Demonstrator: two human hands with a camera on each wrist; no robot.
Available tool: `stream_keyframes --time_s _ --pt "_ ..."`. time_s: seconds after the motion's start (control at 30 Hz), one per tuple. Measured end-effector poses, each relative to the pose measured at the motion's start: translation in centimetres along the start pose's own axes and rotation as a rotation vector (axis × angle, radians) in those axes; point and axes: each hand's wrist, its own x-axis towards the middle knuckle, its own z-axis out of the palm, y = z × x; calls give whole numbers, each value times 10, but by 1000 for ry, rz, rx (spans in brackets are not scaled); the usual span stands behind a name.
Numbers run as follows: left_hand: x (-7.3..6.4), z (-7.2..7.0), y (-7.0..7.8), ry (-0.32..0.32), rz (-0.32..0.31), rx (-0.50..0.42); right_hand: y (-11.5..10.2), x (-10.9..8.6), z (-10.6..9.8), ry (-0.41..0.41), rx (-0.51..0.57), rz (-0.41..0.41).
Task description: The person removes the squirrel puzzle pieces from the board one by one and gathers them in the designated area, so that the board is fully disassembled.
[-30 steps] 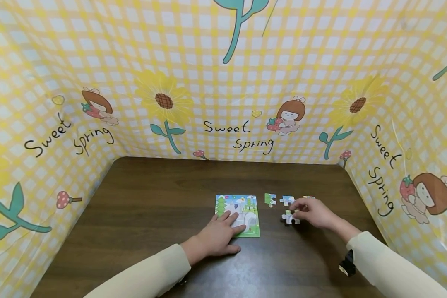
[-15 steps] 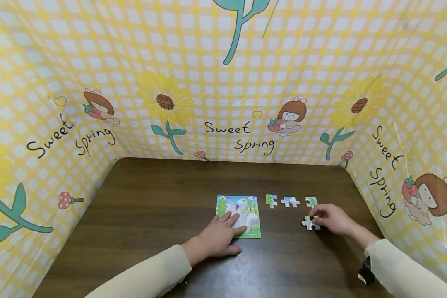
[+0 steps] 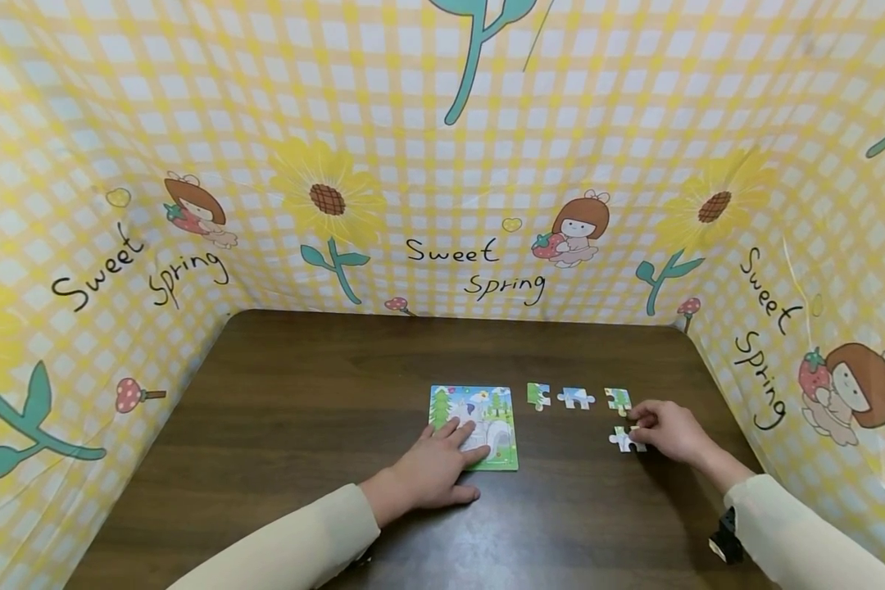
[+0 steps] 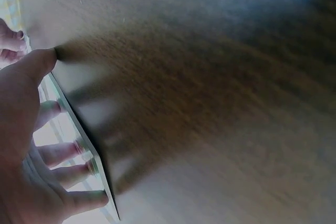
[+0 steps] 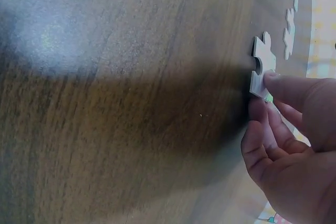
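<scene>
My left hand (image 3: 435,471) lies with spread fingers on a square jigsaw puzzle (image 3: 500,401), which pictures a pale animal among green trees. In the left wrist view its fingertips press on the board and the thumb touches the table beside it. My right hand (image 3: 674,430) pinches a white and green puzzle piece (image 3: 623,439) by its right side. The thumb lies on top of that piece (image 5: 262,56) in the right wrist view, where the fingers partly hide its underside. Just behind it is a green-and-blue loose piece (image 3: 618,399), close to the right fingertips.
Two more loose pieces, a green one (image 3: 537,396) and a blue-white one (image 3: 577,399), lie in a row right of the puzzle. A dark wooden table (image 3: 302,393) carries everything. Yellow checked cloth (image 3: 442,188) walls it in at the back and both sides.
My right hand has moved right with the puzzle piece, below the rightmost loose piece, uncovering the loose pieces behind. The left hand stays on the puzzle.
</scene>
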Motion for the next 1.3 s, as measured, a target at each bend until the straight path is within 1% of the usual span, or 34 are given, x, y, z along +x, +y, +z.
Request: stream_keyframes --time_s 0.23,0.43,0.57,0.77,0.9,1.13,1.23,1.3 --pt "0 -1 -1 -6 3 -4 0 0 -1 1 -50 -32" --pt "3 -1 -2 -23 -14 -5 0 0 1 10 -72 -31" --pt "4 -1 -2 -21 -20 -3 0 0 2 24 -83 -45" --pt "1 1 -2 -14 -19 4 -2 -1 5 40 -95 -57" --pt "-1 2 -3 5 -7 4 -4 -2 6 43 -96 -45" --pt "-3 10 -6 44 7 14 -5 -1 5 37 -92 -34" --pt "-5 11 -6 60 17 18 -10 1 3 38 -96 -32" --pt "-6 11 -6 71 23 15 -16 3 2 39 -97 -45"
